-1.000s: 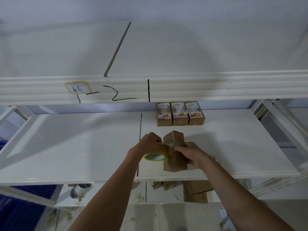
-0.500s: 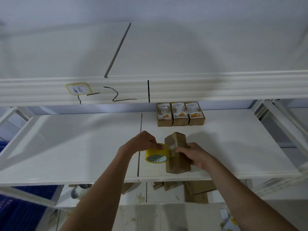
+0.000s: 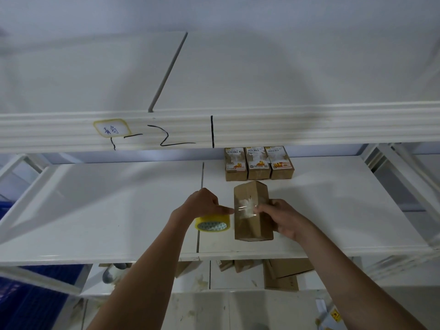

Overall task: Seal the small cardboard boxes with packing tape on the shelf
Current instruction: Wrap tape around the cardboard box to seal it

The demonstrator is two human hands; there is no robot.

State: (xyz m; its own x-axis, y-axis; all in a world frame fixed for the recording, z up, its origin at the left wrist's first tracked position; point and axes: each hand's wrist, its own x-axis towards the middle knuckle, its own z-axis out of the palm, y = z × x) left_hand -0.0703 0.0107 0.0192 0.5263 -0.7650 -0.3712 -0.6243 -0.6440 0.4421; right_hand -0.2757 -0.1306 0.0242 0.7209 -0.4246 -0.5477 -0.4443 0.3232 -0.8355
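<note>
A small brown cardboard box (image 3: 250, 225) stands upright on the white shelf (image 3: 119, 210) near its front edge. My right hand (image 3: 278, 217) grips the box from its right side, thumb pressing clear tape against the front face. My left hand (image 3: 202, 204) holds a yellow roll of packing tape (image 3: 212, 222) just left of the box. A short clear strip runs from the roll onto the box. Three labelled small boxes (image 3: 259, 163) stand in a row at the back of the shelf.
An upper shelf beam (image 3: 285, 127) with a yellow-edged label and black marker lines overhangs the work area. Below the shelf lie several loose cardboard boxes (image 3: 283, 272) on a lower level. White frame struts (image 3: 404, 177) rise at the right, and something blue sits at the lower left.
My left hand has pulled the tape roll leftward away from the box, opening a gap with a stretched strip. My right hand stays on the box, which has turned slightly.
</note>
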